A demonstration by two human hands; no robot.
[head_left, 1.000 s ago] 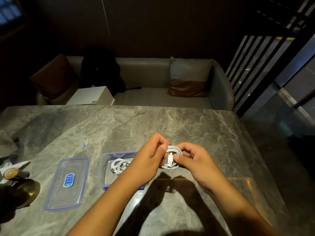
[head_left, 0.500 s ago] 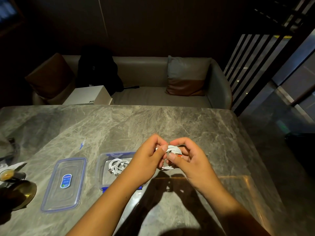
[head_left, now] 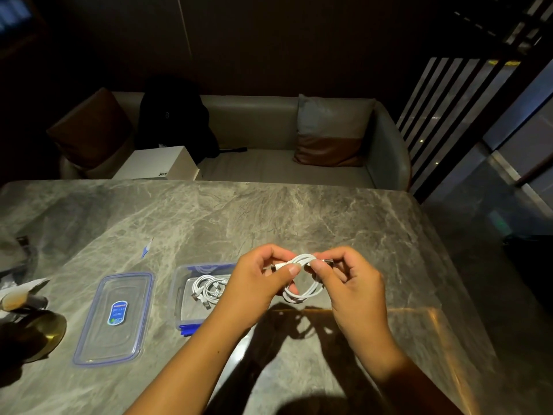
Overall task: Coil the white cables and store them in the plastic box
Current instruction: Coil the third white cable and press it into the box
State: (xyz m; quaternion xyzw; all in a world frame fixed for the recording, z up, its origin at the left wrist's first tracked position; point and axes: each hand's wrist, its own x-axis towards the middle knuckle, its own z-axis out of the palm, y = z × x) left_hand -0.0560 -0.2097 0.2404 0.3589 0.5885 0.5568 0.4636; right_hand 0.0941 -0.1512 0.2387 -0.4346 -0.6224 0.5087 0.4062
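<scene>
We hold the coiled cable (head_left: 305, 290) pinched in 2 hands, left hand (head_left: 257, 283) and right hand (head_left: 350, 292), loop hanging toward 6 o'clock, plugs lined 9 to 3. The box (head_left: 177, 295) sits at 9 o'clock, other cables (head_left: 208, 287) inside, so our left hand is nearer.
</scene>
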